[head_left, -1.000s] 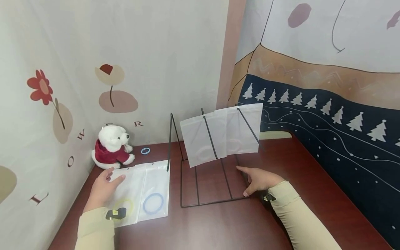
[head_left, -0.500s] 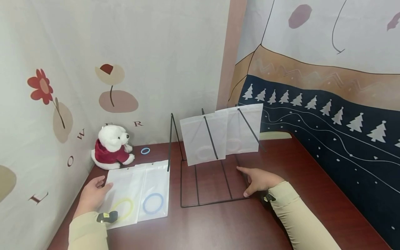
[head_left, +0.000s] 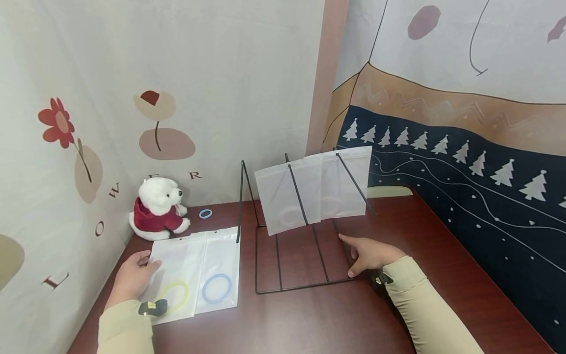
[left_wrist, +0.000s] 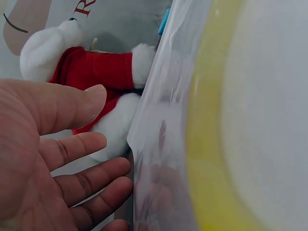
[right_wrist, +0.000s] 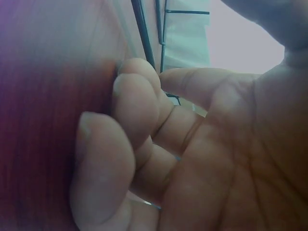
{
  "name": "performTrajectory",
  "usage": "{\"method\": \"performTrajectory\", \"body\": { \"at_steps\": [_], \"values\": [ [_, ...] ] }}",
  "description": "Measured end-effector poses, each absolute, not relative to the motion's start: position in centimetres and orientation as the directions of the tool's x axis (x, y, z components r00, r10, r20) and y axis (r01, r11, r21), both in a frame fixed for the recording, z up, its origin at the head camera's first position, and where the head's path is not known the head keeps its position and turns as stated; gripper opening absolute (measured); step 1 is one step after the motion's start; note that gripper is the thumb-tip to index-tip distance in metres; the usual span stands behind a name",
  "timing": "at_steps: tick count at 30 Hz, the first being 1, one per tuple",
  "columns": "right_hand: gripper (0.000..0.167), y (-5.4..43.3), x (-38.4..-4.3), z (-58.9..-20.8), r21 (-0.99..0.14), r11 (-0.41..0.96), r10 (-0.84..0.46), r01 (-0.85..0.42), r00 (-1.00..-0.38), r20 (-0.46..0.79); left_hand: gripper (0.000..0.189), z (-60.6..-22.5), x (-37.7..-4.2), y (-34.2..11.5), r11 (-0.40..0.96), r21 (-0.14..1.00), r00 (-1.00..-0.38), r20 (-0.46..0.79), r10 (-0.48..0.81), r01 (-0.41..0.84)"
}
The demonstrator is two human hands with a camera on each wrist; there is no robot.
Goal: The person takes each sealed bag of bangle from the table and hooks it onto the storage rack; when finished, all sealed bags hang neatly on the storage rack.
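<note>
A white pouch (head_left: 172, 265) with a yellow ring (head_left: 187, 295) showing through it lies on the table at the left, overlapping a second pouch (head_left: 221, 255) with a blue ring (head_left: 231, 289). My left hand (head_left: 128, 278) is at the first pouch's left edge. In the left wrist view nothing sits between the thumb and the loosely bent fingers (left_wrist: 91, 175). A black wire rack (head_left: 305, 286) stands mid-table. Two pouches with faint pinkish rings hang on its prongs, one left (head_left: 276, 196) and one right (head_left: 331, 184). My right hand (head_left: 373, 253) touches the rack's right base with index and thumb extended.
A white plush bear (head_left: 159, 199) in a red coat sits behind the left pouches. Next to it lies a small light-blue ring (head_left: 205, 217). The rack's left prong (head_left: 240, 206) reaches over the blue-ring pouch's edge. Printed cloths hang behind the table.
My left hand has drawn back to the left, off the middle of the yellow-ring pouch to its left edge. My right hand has shifted very slightly right. The hanging pouches have swayed slightly.
</note>
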State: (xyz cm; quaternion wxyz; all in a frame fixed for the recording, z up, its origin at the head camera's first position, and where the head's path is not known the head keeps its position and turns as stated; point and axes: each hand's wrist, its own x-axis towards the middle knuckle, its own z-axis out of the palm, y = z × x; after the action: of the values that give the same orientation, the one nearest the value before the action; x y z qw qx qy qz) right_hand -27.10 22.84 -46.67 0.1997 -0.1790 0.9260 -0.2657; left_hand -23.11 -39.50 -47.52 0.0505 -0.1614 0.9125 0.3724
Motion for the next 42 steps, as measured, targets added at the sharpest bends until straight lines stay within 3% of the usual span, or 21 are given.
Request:
{"method": "performTrajectory", "body": {
  "at_steps": [26,42],
  "values": [
    [0.093,23.54,-27.63,-46.74,-0.638,0.744,-0.454,-0.201,-0.851,-0.262,0.092,-47.27,-23.04,-39.61,0.744,0.551,-0.923,-0.281,-0.262,-0.379],
    [0.090,23.63,-27.84,-47.13,-0.636,0.744,-0.446,-0.205,-0.862,-0.243,0.090,-47.61,-23.39,-39.14,0.777,0.498,-0.918,-0.289,-0.271,-0.386]
  ]
}}
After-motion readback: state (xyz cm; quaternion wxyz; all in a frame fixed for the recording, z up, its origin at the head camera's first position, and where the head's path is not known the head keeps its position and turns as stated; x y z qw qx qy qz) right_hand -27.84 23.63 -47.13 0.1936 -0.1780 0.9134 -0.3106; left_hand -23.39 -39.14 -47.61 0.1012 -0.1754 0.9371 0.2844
